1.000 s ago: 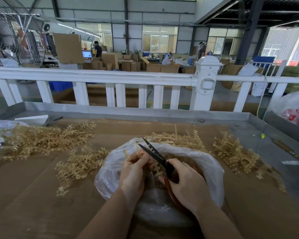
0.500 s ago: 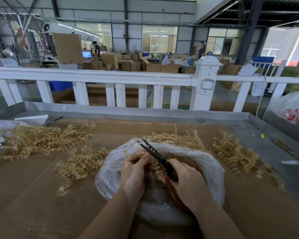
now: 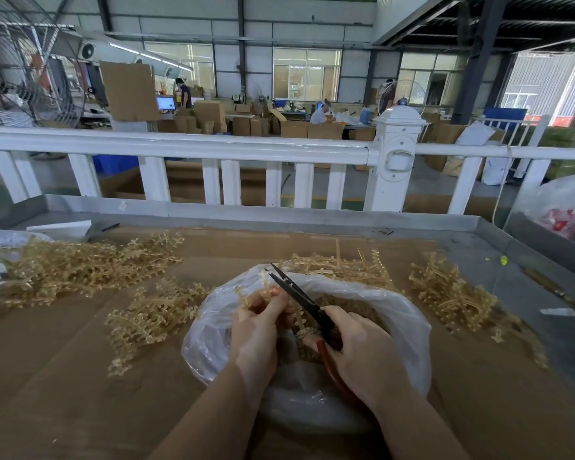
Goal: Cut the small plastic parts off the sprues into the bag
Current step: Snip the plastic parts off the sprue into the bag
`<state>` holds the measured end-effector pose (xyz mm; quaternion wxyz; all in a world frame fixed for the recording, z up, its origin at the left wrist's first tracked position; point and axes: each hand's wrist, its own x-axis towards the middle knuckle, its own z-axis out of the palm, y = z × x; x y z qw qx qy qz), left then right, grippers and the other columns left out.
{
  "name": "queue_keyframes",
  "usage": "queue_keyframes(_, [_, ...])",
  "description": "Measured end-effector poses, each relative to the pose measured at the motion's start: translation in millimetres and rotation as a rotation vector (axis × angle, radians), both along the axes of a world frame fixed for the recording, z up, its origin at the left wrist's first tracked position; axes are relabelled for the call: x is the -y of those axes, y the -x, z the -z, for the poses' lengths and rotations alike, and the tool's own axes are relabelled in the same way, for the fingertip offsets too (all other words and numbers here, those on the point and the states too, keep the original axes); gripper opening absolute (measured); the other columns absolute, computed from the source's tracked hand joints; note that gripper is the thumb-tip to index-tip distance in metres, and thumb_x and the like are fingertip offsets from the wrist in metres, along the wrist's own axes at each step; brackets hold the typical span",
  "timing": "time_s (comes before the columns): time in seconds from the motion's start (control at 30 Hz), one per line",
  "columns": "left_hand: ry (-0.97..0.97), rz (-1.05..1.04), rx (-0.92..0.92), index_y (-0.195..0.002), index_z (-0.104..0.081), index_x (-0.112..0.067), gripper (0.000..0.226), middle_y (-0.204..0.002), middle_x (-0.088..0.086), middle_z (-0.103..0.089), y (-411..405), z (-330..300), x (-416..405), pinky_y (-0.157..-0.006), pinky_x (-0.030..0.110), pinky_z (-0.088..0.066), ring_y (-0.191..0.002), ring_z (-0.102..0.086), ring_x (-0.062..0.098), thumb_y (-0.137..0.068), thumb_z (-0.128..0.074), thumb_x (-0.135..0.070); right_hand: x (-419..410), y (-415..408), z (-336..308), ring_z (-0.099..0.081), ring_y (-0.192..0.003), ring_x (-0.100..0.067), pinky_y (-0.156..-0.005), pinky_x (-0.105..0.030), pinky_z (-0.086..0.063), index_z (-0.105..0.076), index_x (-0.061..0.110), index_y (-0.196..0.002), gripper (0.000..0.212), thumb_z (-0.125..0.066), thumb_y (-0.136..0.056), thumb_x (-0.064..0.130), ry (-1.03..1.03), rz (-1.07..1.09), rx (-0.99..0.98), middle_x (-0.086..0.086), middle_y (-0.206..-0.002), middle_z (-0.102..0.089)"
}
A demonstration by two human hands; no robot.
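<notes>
Little differs from half a second ago: the scissors (image 3: 299, 298) have barely shifted. On the cardboard-covered table (image 3: 63, 376), the clear bag (image 3: 409, 330) at lower centre holds cut tan parts. Over its mouth, the left hand (image 3: 256, 330) pinches a sprue (image 3: 266, 287); the right hand (image 3: 362, 353) grips the scissors, blades apart.

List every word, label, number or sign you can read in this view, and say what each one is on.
No text can be read.
Monitor in the background: its screen is lit, but the content is too small and blurred.
White sack behind the railing: dark marks, too small to read.
Red print in the plastic bag at far right: blurred and unreadable.
Scissors, the clear bag and the sprues: no visible markings.
</notes>
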<state>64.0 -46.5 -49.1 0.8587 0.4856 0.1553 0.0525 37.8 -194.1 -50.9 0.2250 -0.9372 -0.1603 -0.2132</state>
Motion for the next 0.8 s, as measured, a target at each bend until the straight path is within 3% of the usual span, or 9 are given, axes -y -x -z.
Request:
queue_keyframes(0.27, [-0.143, 0.064, 0.068, -0.093, -0.069, -0.01, 0.013, -0.089, 0.015, -0.074, 2.3, 3.9, 0.4, -0.092, 0.046, -0.051, -0.088, -0.071, 0.028, -0.083, -0.071, -0.019, -2.2, -1.2, -5.8, -0.053, -0.093, -0.004, -0.077, -0.014, -0.038, -0.053, 0.033, -0.114, 0.036, -0.051, -0.087, 0.057, -0.049, -0.046, -0.097, 0.017, -0.093, -0.055])
queue_keyframes(0.4, [-0.16, 0.049, 0.062, -0.104, -0.066, -0.006, 0.027, -0.095, 0.017, -0.073, 0.4, 4.8, -0.1, -0.093, 0.046, -0.051, -0.094, -0.069, 0.031, -0.081, -0.073, -0.02, -2.3, -2.0, -10.9, -0.048, -0.085, -0.001, -0.072, -0.013, -0.034, -0.053, 0.033, -0.112, 0.033, -0.052, -0.088, 0.055, -0.051, -0.065, -0.141, 0.016, -0.092, -0.054])
queue_keyframes(0.6, [-0.161, 0.05, 0.012, -0.117, -0.059, -0.01, 0.048, -0.107, 0.017, -0.069, -0.4, 4.1, 1.3, -0.089, 0.047, -0.054, -0.099, -0.067, 0.03, -0.077, -0.076, -0.029, -0.1, -5.9, -16.9, -0.057, -0.102, -0.002, -0.074, -0.004, -0.031, -0.055, 0.031, -0.118, 0.026, -0.056, -0.092, 0.033, -0.045, -0.087, -0.174, 0.013, -0.107, -0.064])
queue_keyframes(0.73, [-0.15, 0.026, 0.009, -0.112, -0.062, -0.01, 0.041, -0.103, 0.015, -0.07, 0.2, 2.0, 2.9, -0.087, 0.043, -0.055, -0.098, -0.067, 0.029, -0.077, -0.076, -0.026, -1.9, -7.0, -18.0, -0.058, -0.102, -0.005, -0.078, -0.006, -0.033, -0.056, 0.029, -0.119, 0.025, -0.053, -0.094, 0.032, -0.035, -0.078, -0.185, 0.011, -0.107, -0.065])
queue_keyframes(0.8, [-0.18, 0.018, 0.024, -0.105, -0.067, -0.012, 0.029, -0.094, 0.011, -0.073, 0.1, 1.3, 2.8, -0.079, 0.036, -0.056, -0.093, -0.069, 0.026, -0.08, -0.074, -0.025, -2.7, -7.5, -18.4, -0.059, -0.102, -0.005, -0.07, -0.001, -0.032, -0.057, 0.029, -0.119, 0.025, -0.053, -0.095, 0.031, -0.032, -0.066, -0.193, 0.011, -0.107, -0.065])
